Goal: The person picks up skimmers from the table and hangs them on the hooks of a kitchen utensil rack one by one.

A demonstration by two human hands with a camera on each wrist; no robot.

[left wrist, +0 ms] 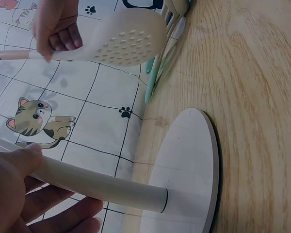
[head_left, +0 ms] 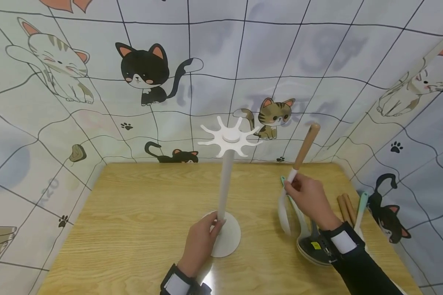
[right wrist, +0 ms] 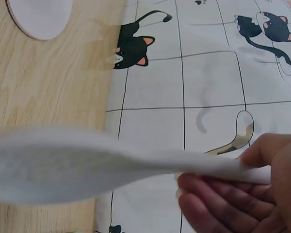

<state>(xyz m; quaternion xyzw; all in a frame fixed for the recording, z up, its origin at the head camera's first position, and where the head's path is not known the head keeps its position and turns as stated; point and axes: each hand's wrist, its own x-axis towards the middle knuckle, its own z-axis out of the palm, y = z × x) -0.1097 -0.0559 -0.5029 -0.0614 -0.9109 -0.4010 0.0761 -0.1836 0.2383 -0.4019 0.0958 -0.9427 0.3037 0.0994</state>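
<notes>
A white utensil stand [head_left: 225, 184] rises from a round base on the table, its top a star of several curved hooks that hang nothing. Low on its pole, my left hand [head_left: 201, 243] holds on with thumb and fingers to either side. My right hand [head_left: 311, 198] pinches a white skimmer [head_left: 283, 213] at the neck, just below its wooden handle [head_left: 307, 145]. The skimmer points handle up and head down, to the right of the stand. Small holes across its head [left wrist: 128, 41] show in the left wrist view; the right wrist view blurs them.
Under and beside my right forearm lie more utensils: a grey spoon [head_left: 303, 231] with a green handle end, a dark-headed one with a yellow sticker [head_left: 316, 246], wooden handles [head_left: 345, 209] and a mint handle [head_left: 361, 205]. A cat-print cloth [head_left: 221, 49] surrounds the wooden table [head_left: 144, 213].
</notes>
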